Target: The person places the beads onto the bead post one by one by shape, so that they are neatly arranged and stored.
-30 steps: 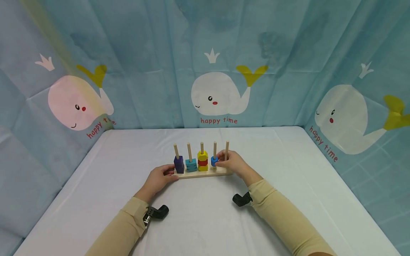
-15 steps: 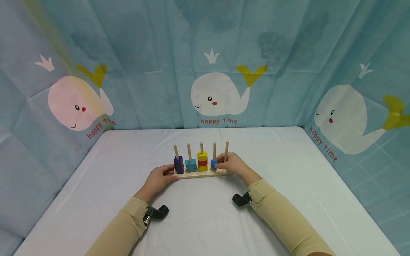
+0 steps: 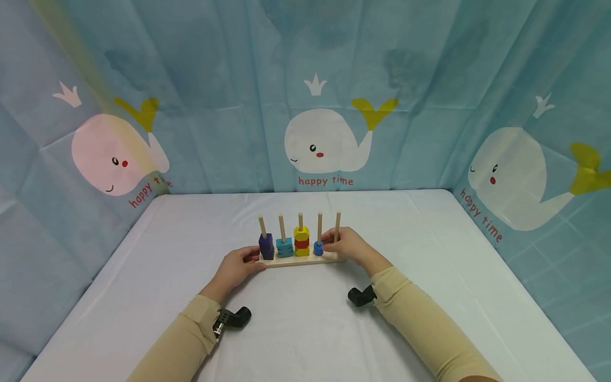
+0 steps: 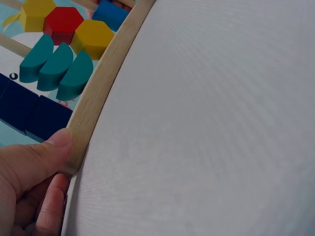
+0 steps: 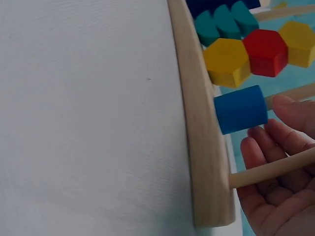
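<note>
A wooden peg stacker, with its pale base [image 3: 296,262] and upright pegs, stands on the white table. My left hand [image 3: 235,268] grips the base's left end, thumb on its front edge [image 4: 98,98]. The blue cylinder [image 5: 241,109] sits on the fourth peg, down against the base. Close by, my right hand [image 3: 350,245] is around the bare fifth peg [image 5: 273,169]; its thumb and loosely bent fingers are just off the cylinder. Other pegs carry dark purple blocks [image 3: 267,247], teal half-round blocks [image 4: 56,66] and yellow and red hexagons [image 5: 266,52].
White cloth [image 3: 305,323] covers the table around the stacker. A light blue whale-print curtain [image 3: 215,148] encloses the back and sides. Black wrist camera mounts [image 3: 237,317] stick out below both sleeves.
The blue cylinder has slid down the fourth peg to the base, and my right hand has let go of it. My left hand stays on the base's end.
</note>
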{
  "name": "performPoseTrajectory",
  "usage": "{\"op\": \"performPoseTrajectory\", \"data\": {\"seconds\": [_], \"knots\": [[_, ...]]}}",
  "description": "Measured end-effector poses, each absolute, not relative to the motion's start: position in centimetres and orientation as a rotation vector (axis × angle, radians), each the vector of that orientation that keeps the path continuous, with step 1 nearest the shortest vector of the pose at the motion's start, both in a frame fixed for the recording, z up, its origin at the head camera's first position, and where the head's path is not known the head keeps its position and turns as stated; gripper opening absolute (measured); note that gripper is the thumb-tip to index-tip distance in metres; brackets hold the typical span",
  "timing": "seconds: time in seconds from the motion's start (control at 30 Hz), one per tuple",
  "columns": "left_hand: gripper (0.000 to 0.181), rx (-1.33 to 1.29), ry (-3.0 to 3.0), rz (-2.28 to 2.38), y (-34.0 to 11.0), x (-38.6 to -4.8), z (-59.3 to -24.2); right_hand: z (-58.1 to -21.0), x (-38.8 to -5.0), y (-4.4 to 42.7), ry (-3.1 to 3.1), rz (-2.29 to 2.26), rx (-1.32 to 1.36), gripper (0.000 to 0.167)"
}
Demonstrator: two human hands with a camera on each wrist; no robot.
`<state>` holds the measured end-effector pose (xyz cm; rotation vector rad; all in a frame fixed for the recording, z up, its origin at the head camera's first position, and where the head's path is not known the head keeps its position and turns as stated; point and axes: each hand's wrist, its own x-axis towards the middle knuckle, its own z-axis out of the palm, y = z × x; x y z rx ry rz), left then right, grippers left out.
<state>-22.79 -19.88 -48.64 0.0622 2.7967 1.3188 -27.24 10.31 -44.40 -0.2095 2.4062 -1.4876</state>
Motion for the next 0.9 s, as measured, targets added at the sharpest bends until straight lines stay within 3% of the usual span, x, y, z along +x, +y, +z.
{"op": "performPoseTrajectory", "data": {"seconds": [0.4, 0.9], "knots": [[0.058, 0.082, 2.808, 1.309, -19.8, -22.8, -48.5, -41.2, -26.4, 13.1, 2.456, -1.430, -0.368, 0.033], [0.059, 0.077, 2.804, 1.315, -20.0, -22.9, -48.7, -38.9, -23.8, 21.2, 2.515, -1.271, -0.442, 0.039]]}}
